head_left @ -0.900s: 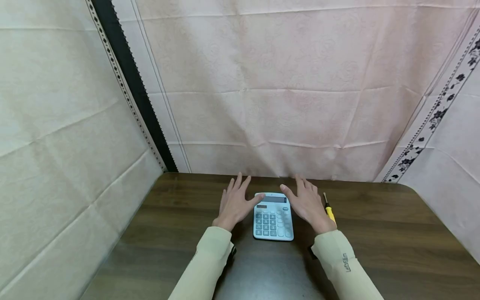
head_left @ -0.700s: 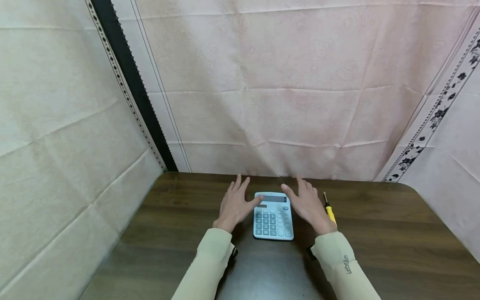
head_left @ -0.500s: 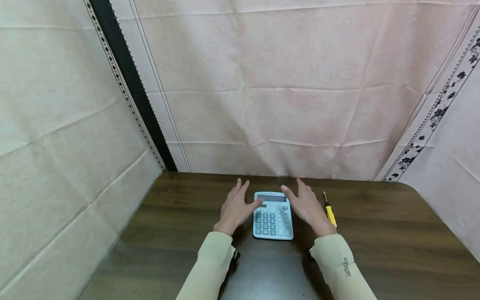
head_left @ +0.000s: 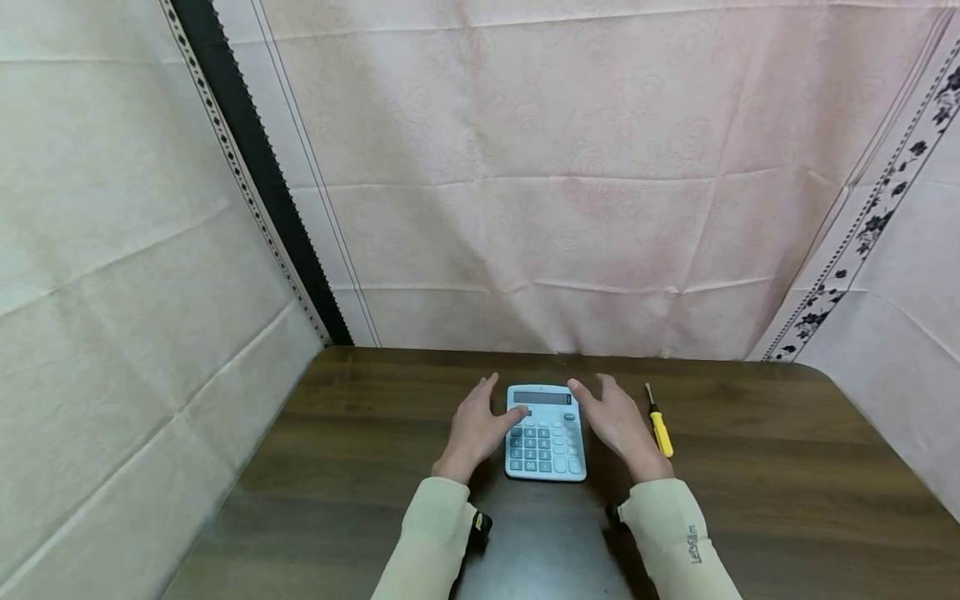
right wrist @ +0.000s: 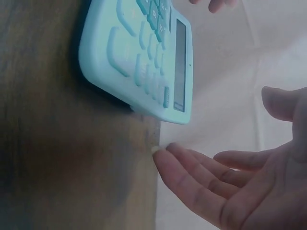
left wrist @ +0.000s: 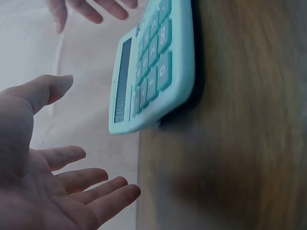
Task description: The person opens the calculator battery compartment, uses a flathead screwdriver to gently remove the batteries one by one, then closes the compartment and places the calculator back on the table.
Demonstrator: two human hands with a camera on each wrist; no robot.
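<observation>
A pale blue calculator [head_left: 545, 432] lies flat on the dark wooden table [head_left: 750, 483], keys up. My left hand [head_left: 480, 425] hovers at its left side with fingers spread, thumb over the top-left corner. My right hand [head_left: 617, 421] hovers at its right side, thumb near the top-right corner. Neither hand grips it. The left wrist view shows the calculator [left wrist: 153, 72] and my open left palm [left wrist: 57, 191]. In the right wrist view the calculator [right wrist: 144, 62] lies beyond my open right hand [right wrist: 225, 182].
A yellow-handled screwdriver [head_left: 659, 425] lies on the table just right of my right hand. Pinkish cloth [head_left: 562, 167] hangs behind and to both sides. The table's far edge [head_left: 525, 352] runs right behind the calculator.
Both hands have drawn back toward me and closed in on the calculator's sides. The screwdriver, partly covered before, now shows fully. The calculator has not moved.
</observation>
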